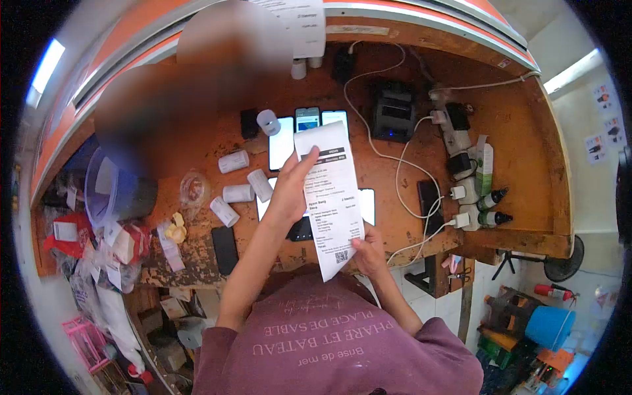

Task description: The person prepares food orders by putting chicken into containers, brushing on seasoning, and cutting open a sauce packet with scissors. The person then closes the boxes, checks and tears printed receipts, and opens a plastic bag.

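A long printed paper receipt (334, 204) with a QR code at its lower end is stretched between my two hands above the desk. My left hand (295, 187) grips its left edge near the top, thumb on the printed face. Lower down, my right hand (371, 255) pinches the right edge close to the bottom. Under and behind the paper lie several phones with lit screens, among them a phone (281, 141) at the left and a phone (307, 119) at the back. The receipt partly covers them.
Several small paper rolls (234, 161) lie left of the phones, near a dark phone (224, 250). A black receipt printer (394, 112), white cables and a power strip (464, 191) stand at right. A blue bin (112, 187) is at left. A blurred patch hides the upper left.
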### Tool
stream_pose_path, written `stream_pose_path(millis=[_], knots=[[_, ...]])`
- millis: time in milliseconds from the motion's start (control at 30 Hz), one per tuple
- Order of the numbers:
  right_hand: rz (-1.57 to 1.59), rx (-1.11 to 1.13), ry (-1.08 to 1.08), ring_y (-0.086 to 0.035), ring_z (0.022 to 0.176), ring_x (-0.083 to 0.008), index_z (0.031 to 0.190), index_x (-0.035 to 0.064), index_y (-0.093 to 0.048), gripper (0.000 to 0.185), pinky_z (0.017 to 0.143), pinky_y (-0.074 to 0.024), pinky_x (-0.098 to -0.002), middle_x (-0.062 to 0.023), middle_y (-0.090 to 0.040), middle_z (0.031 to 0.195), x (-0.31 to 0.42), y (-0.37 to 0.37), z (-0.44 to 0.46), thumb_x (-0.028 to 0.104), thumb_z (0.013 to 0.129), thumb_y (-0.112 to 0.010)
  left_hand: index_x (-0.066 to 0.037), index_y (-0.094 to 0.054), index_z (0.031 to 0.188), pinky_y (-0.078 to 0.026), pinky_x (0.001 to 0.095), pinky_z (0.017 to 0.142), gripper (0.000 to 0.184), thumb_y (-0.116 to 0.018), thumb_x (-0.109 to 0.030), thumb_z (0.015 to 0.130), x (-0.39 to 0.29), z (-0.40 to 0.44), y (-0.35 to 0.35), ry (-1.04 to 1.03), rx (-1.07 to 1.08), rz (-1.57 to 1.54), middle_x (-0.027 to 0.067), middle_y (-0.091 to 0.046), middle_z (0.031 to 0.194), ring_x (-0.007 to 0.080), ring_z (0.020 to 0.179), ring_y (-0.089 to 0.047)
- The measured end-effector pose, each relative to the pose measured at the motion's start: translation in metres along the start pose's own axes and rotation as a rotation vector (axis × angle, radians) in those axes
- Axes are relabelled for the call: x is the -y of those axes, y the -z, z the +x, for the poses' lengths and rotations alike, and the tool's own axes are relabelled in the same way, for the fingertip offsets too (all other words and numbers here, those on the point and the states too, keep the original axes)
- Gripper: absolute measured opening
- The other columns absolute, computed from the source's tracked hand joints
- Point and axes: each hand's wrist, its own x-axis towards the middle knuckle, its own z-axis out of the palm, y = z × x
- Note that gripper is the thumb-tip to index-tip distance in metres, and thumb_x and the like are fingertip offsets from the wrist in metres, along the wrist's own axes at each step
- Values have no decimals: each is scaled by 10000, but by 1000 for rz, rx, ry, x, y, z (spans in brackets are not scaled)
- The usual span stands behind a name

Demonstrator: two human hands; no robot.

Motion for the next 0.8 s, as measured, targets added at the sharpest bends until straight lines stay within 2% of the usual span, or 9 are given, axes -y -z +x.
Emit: stream_pose_path(millis=[100,267,367,467,567,633,733,767,800], knots=[[-97,-9,106,-556,924,-197,836,5,-571,228,810,-445,-330,-100,-573,987,0,-13,-4,190,732,-654,-24,-430,1128,-494,269,720,276,-449,-184,905,-11,-13,1,-112,-56,105,83,-563,972,141,862,-574],[-116,104,110,-517,971,-209,727,45,-540,115,838,-413,-332,-112,-532,1048,-5,-16,-3,63,731,-653,-21,-426,1111,-483,256,713,262,-441,-189,911,-23,-29,7,-175,-81,164,60,-563,933,117,819,-567],[-201,189,9,-492,1011,-202,790,5,-572,126,853,-388,-320,-126,-509,1101,-12,-11,-1,100,753,-646,-18,-441,1086,-481,248,694,252,-452,-196,907,-26,-35,13,-213,-107,205,59,-568,933,109,808,-567],[-584,278,-291,-511,1001,-208,897,0,-587,190,843,-402,-325,-116,-536,1098,10,-24,8,108,754,-650,-5,-496,1025,-476,231,649,244,-492,-208,890,-32,-43,20,-264,-124,291,51,-587,887,97,768,-570],[-1204,232,224,-521,1011,-222,1047,23,-564,328,842,-411,-331,-108,-549,1102,29,-35,31,115,746,-657,12,-557,977,-476,227,628,243,-552,-196,854,-44,-54,33,-150,-103,592,48,-615,840,92,714,-582],[-1300,224,488,-502,1061,-254,1111,50,-533,364,904,-380,-359,-108,-539,1130,58,-51,47,143,772,-627,25,-584,947,-475,225,622,244,-578,-193,837,-48,-64,43,-37,-27,773,48,-626,818,84,689,-582],[-1125,421,593,-470,1111,-275,1106,54,-534,332,962,-330,-375,-97,-546,1118,60,-81,74,172,801,-590,35,-586,952,-448,213,602,276,-547,-223,861,-36,-75,64,143,172,951,19,-611,788,50,689,-535],[-1109,506,461,-434,1152,-276,1078,54,-544,293,1009,-273,-379,-99,-548,1112,58,-92,79,213,832,-544,31,-584,955,-437,215,598,285,-530,-236,871,-34,-81,68,128,199,973,14,-602,780,48,691,-522],[-1133,665,391,-470,1103,-271,1049,48,-555,280,967,-318,-366,-102,-563,1068,47,-85,93,228,836,-540,27,-581,959,-427,217,594,294,-512,-249,881,-37,-89,65,109,221,996,9,-594,772,46,693,-510]])
